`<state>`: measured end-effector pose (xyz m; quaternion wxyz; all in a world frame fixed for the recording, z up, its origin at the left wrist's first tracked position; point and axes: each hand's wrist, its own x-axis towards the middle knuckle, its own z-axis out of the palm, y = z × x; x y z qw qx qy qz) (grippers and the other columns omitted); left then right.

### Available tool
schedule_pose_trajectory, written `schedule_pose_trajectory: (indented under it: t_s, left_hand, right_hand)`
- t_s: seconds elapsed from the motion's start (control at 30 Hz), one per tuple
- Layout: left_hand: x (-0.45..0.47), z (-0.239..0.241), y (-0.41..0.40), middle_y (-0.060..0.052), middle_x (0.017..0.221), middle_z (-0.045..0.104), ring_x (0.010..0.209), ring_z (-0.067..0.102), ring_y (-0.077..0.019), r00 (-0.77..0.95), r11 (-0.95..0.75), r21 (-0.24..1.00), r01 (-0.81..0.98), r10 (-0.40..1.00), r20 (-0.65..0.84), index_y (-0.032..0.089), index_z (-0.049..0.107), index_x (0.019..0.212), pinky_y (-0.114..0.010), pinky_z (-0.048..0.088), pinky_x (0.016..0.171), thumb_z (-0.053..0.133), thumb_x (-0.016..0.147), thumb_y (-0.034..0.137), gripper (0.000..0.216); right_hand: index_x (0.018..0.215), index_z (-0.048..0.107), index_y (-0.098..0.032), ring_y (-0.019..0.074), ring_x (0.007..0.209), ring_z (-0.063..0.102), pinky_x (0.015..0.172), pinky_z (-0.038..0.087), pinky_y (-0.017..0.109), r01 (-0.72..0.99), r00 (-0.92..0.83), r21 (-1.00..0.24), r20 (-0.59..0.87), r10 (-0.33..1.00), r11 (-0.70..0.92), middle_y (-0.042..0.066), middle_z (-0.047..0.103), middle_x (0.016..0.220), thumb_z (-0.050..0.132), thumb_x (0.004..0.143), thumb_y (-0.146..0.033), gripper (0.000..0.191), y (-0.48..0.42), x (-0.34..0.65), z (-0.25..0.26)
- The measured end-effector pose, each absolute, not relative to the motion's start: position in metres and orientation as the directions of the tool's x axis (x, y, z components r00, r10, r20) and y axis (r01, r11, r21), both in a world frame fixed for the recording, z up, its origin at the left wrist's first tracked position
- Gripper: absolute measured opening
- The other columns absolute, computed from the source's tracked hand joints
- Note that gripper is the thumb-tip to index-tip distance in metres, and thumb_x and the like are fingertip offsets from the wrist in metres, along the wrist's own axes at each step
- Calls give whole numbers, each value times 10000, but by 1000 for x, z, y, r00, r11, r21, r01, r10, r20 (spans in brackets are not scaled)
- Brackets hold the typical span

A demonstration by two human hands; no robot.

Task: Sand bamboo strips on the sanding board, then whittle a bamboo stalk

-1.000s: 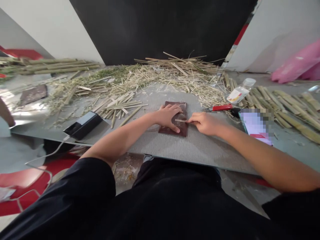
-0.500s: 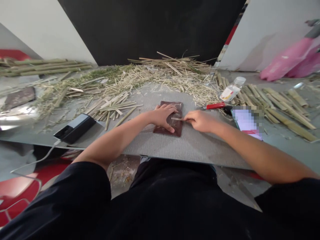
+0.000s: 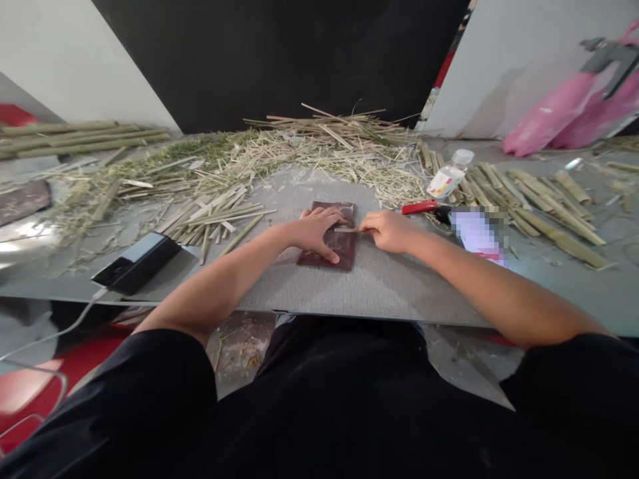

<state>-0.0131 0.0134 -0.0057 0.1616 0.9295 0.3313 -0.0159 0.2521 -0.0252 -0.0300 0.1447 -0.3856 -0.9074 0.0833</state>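
Observation:
My left hand [image 3: 319, 233] lies over a dark brown flat slab [image 3: 344, 256], thumb spread away from the fingers. Part of the slab is hidden beneath it. From the right, my right hand [image 3: 389, 231] pinches one end of a thin pale bamboo strip [image 3: 344, 230]. The strip lies over the slab, and its other end reaches the gap between my left thumb and index finger. Just beyond my right hand is a red-handled tool [image 3: 419, 207], its working end unclear.
Split bamboo strips [image 3: 224, 216] lie at the left, and shavings [image 3: 319, 146] heap at the back. A black device [image 3: 137, 261] with a cable sits front left. At right are a clear bottle [image 3: 449, 174], a phone [image 3: 476, 233] and bamboo pieces [image 3: 544, 196].
The camera view has turned slightly, shifting the scene leftward. My right hand has moved a little away from me along with its end of the strip; my left hand stays on the slab.

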Motion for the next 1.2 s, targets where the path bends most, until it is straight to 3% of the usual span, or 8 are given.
schedule_pose_trajectory:
  t_s: [0.1, 0.27, 0.37, 0.53, 0.63, 0.93, 1.07, 1.2]
  left_hand:
    - [-13, -4, 12, -65, 1680, 369, 1524, 285, -423, 783, -730, 292, 617, 606, -140, 353, 386, 1575, -599, 210, 1239, 758, 661, 804, 1085]
    - [-13, -2, 11, -72, 1692, 351, 1528, 284, -421, 772, -721, 286, 632, 616, -154, 348, 373, 1581, -604, 218, 1237, 753, 653, 824, 1110]
    - [-13, -2, 12, -67, 1696, 341, 1538, 265, -423, 782, -728, 290, 620, 600, -165, 347, 365, 1589, -599, 202, 1244, 744, 655, 835, 1120]
    - [-15, -3, 13, -71, 1704, 335, 1550, 254, -424, 787, -727, 307, 613, 597, -157, 357, 343, 1606, -600, 181, 1253, 751, 652, 826, 1139]
    - [-16, -4, 15, -71, 1698, 352, 1543, 285, -411, 792, -734, 306, 606, 592, -149, 360, 357, 1590, -588, 214, 1247, 771, 647, 802, 1121]
    - [-18, -4, 16, -68, 1697, 351, 1545, 275, -411, 795, -736, 306, 604, 587, -156, 350, 364, 1591, -573, 212, 1250, 765, 650, 805, 1119]
    - [-17, -1, 13, -78, 1700, 346, 1549, 272, -402, 790, -739, 286, 610, 594, -150, 344, 356, 1594, -586, 201, 1255, 746, 664, 820, 1115]
    - [-16, -1, 12, -84, 1702, 341, 1538, 284, -412, 784, -731, 289, 619, 597, -169, 335, 353, 1590, -587, 243, 1237, 759, 635, 836, 1152]
  right_hand:
    - [1171, 807, -278, 221, 889, 671, 753, 454, 335, 640, -725, -192, 168, 668, 744, 61, 746, 1084, 519, 905, -79, 440, -27, 253, -30]
    - [1174, 815, -271, 201, 745, 617, 629, 363, 346, 707, -689, -36, 189, 699, 706, 77, 728, 1086, 500, 876, -69, 479, -25, 258, -30]
    - [1240, 797, -290, 188, 731, 606, 629, 354, 345, 640, -757, -18, 159, 634, 768, 73, 725, 1114, 507, 877, -79, 511, -24, 259, -32]
    - [1192, 812, -268, 189, 714, 600, 615, 344, 353, 712, -691, 11, 188, 698, 702, 76, 728, 1110, 488, 880, -78, 489, -27, 257, -29]
    - [1252, 789, -313, 193, 723, 603, 617, 345, 359, 635, -769, 35, 131, 626, 772, 64, 722, 1155, 509, 886, -100, 508, -31, 254, -26]
    - [1249, 793, -307, 198, 750, 624, 641, 374, 353, 642, -760, -18, 109, 640, 766, 77, 723, 1152, 518, 890, -99, 497, -29, 252, -27]
    - [1184, 815, -274, 211, 821, 643, 677, 399, 336, 689, -704, -64, 180, 687, 722, 80, 734, 1082, 506, 873, -53, 490, -26, 255, -26]
    - [1204, 810, -298, 206, 818, 645, 684, 410, 334, 611, -777, -89, 120, 618, 786, 63, 742, 1114, 517, 876, -64, 499, -26, 256, -25]
